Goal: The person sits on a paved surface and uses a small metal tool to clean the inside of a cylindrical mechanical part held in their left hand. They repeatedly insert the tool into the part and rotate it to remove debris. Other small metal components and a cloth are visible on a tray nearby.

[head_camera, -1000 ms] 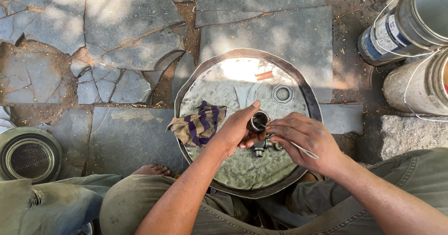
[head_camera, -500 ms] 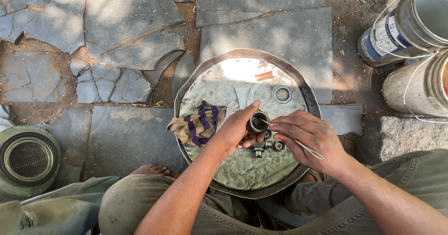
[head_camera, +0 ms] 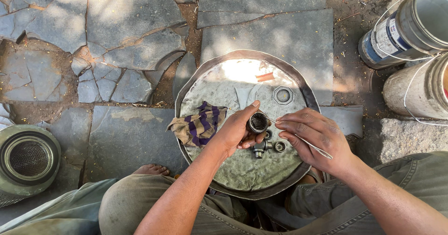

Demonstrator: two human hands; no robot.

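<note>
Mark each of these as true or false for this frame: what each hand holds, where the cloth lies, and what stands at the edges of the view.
1. The left hand holds a short threaded metal fitting. True.
2. The right hand holds a hammer. False: it pinches a thin metal wire, whose tip points at the fitting's mouth.
3. A striped cloth lies in the round metal tray. True.
4. The tray holds nothing but the cloth. False: a hexagonal nut and small pipe fittings also lie in it.
5. Two cans stand at the upper right. True.
6. The round mesh filter sits inside the tray. False: it rests on the stone ground at the far left.
</note>
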